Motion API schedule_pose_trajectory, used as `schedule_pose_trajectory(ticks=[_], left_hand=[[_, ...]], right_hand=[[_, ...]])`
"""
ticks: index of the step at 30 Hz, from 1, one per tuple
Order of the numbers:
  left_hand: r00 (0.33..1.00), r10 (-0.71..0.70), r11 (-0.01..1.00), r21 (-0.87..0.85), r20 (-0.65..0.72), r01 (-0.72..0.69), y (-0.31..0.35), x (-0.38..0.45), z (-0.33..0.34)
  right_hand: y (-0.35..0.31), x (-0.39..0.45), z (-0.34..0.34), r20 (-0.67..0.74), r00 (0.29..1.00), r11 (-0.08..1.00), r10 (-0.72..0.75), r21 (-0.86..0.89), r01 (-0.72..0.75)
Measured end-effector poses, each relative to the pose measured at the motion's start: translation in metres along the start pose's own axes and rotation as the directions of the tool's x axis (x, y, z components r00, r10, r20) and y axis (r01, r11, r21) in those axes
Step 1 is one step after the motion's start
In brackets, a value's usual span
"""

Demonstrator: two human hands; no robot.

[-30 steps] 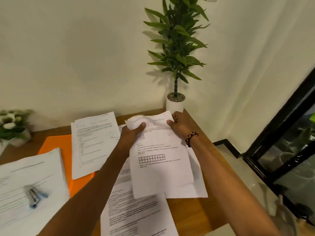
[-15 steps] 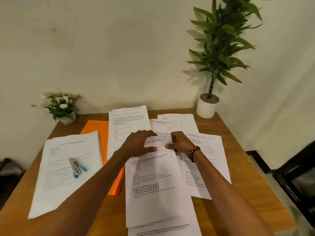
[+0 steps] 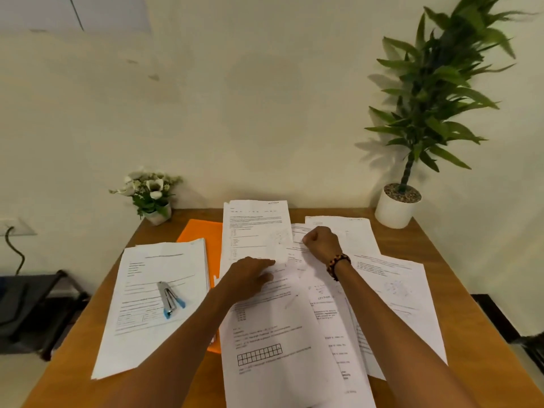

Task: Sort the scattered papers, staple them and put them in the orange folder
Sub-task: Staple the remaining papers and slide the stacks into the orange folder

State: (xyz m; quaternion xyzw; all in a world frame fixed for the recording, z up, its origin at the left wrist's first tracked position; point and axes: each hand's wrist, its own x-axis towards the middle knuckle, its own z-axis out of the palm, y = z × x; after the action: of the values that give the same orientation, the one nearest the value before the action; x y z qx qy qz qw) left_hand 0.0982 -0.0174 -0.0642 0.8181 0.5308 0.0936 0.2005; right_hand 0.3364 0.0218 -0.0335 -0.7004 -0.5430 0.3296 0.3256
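Several printed paper sheets lie scattered over the wooden table. The top one, a sheet with a grid, lies in the middle. My left hand rests flat on its upper part with fingers straight. My right hand has curled fingers at that sheet's top right edge and seems to pinch it. The orange folder lies at the back left, partly covered by papers. A neat paper stack lies at the left with a silver and blue stapler on top.
A tall plant in a white pot stands at the table's back right corner. A small flower pot stands at the back left. More loose sheets spread to the right. A dark stand is beside the table's left edge.
The grid sheet, held up by both hands a second ago, now lies on the table. My left hand has flattened on it; my right hand has curled at its top edge.
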Motion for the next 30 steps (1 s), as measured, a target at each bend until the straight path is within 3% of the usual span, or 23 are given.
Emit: schedule_pose_trajectory(ticks=[3, 7, 13, 17, 20, 23, 26, 30], left_hand=[[1.0, 0.007, 1.0, 0.02, -0.019, -0.006, -0.003, -0.001, 0.004], [0.998, 0.053, 0.996, 0.068, -0.017, -0.052, -0.003, 0.001, 0.003], [0.991, 0.125, 0.987, 0.107, -0.043, -0.12, -0.004, -0.001, 0.002], [0.952, 0.29, 0.938, 0.224, -0.097, -0.263, 0.0, -0.008, 0.007], [0.948, 0.302, 0.936, 0.223, -0.104, -0.274, -0.004, -0.01, 0.013], [0.939, 0.332, 0.919, 0.256, -0.087, -0.301, -0.002, -0.009, 0.01], [0.937, 0.341, 0.91, 0.276, -0.079, -0.308, 0.001, -0.009, 0.007], [0.938, 0.329, 0.927, 0.227, -0.111, -0.298, 0.002, -0.011, 0.008]], right_hand=[[-0.014, 0.019, 0.018, 0.042, 0.999, 0.998, -0.013, -0.058, 0.015], [-0.03, 0.041, 0.037, 0.103, 0.99, 0.991, 0.093, -0.108, -0.082], [-0.017, 0.062, 0.059, 0.011, 0.989, 0.983, 0.149, -0.109, -0.147], [-0.02, 0.056, 0.057, -0.01, 0.989, 0.985, 0.15, -0.086, -0.15], [-0.021, 0.059, 0.054, -0.053, 0.982, 0.983, 0.18, 0.033, -0.178], [-0.027, 0.057, 0.044, -0.155, 0.971, 0.975, 0.183, 0.158, -0.159], [-0.048, 0.05, 0.019, -0.36, 0.924, 0.961, 0.129, 0.274, -0.027], [-0.077, 0.048, -0.028, -0.62, 0.781, 0.965, -0.07, 0.157, 0.212]])
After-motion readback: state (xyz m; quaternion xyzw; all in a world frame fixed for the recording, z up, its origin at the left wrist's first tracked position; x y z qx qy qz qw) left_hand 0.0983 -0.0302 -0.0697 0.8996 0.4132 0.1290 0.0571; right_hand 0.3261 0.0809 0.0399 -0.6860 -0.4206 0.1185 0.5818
